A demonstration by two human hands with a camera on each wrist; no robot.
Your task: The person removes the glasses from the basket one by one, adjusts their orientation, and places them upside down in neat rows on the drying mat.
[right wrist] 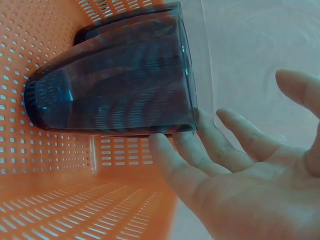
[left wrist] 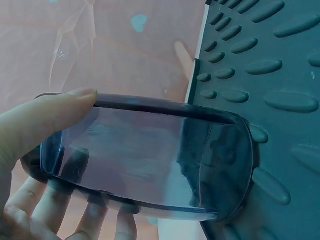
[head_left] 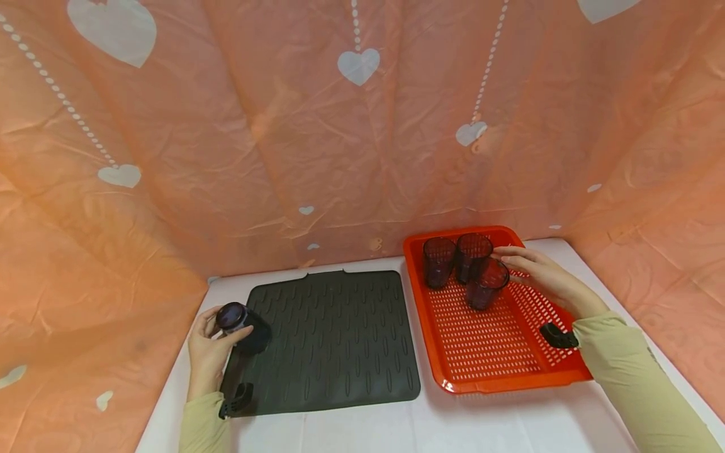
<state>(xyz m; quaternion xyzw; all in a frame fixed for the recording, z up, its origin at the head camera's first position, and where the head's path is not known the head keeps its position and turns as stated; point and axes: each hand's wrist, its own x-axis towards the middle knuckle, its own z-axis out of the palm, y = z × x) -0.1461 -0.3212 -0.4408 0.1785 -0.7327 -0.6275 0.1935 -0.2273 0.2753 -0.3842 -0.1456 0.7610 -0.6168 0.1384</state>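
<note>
My left hand (head_left: 211, 352) grips a dark purple glass tumbler (head_left: 255, 330) by its base end, thumb on one side and fingers on the other. That tumbler is tipped mouth-down, its rim (left wrist: 250, 155) close over the left part of a dark drying mat (head_left: 334, 340). Inside a red-orange perforated basket (head_left: 487, 384), three similar tumblers stand mouth-up: one at the left (head_left: 438, 264), one beside it (head_left: 472, 258), one nearer the front (head_left: 486, 286). My right hand (head_left: 535, 277) is at the front tumbler's right, fingers extended, fingertips right at its rim (right wrist: 192, 95).
The mat and basket lie side by side on a white tabletop (head_left: 340, 434). A lengthwise rib (head_left: 521, 314) runs along the basket floor. Orange cloth with pale hearts (head_left: 359, 66) rises behind the table and at both sides.
</note>
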